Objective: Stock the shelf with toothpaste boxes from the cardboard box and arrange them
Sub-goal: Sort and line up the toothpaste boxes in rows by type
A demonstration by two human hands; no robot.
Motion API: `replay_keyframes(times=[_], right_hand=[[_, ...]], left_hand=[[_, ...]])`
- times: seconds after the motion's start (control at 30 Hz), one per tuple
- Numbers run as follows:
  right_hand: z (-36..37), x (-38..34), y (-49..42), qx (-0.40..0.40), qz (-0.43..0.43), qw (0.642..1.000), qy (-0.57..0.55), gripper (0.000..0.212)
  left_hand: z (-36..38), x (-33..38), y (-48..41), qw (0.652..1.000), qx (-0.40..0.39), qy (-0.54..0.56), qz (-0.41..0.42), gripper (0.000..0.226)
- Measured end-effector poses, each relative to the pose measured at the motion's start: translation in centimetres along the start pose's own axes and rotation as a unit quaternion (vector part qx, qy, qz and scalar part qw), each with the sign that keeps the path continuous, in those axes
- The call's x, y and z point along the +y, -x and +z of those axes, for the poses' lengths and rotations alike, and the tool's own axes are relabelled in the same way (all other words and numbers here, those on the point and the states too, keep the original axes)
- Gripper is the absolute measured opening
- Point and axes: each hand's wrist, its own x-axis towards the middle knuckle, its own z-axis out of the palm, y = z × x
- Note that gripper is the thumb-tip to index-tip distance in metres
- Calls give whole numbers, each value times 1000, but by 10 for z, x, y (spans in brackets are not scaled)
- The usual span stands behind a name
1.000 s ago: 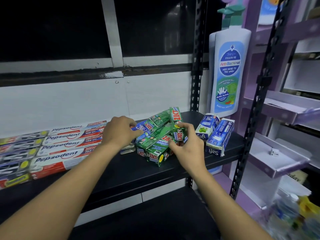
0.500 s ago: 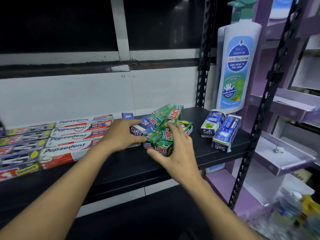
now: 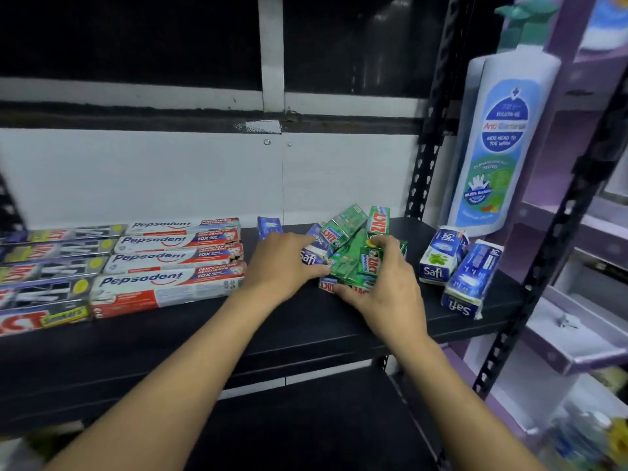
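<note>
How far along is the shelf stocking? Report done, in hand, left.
Done: red-and-white Pepsodent boxes lie in neat rows on the black metal shelf. In hand: the left hand and right hand grip the jumbled pile of green Zact boxes. Left: squaring that pile and the two skewed blue-and-white Safi boxes.

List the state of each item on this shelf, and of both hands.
Green Zact boxes: jumbled pile, unaligned.
Pepsodent boxes: lying flat, neatly rowed.
Safi boxes: two lying askew, right of pile.
Left hand: rests against the pile.
Right hand: grips the pile's right side.
</note>
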Motion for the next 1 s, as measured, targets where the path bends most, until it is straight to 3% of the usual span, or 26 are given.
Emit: replay_keyframes(times=[0.23,0.43,0.53,0.6,0.7,0.87,0.93,1.0], right_hand=[[2,24,-39,6,4,999,52,83],[5,30,-68,-21,25,990,137,85],[3,26,-66,-37,35,981,190,86],[2,21,-60,-15,-1,974,227,74],[9,17,-59,23,-128,957,259,56],[26,7,-76,-156,-234,899,336,60],[29,11,-82,-191,-234,872,385,54],[30,14,-86,-191,-218,870,398,51]], left_hand=[[21,10,-3,996,35,-82,9,37],[28,13,7,988,42,-146,39,42],[28,15,13,992,32,-119,30,49],[29,13,19,994,34,-96,32,54],[28,6,26,993,37,-98,56,59],[19,-8,33,992,18,-113,59,61],[18,-10,36,992,-12,-117,49,62],[21,-10,37,991,-24,-124,53,61]])
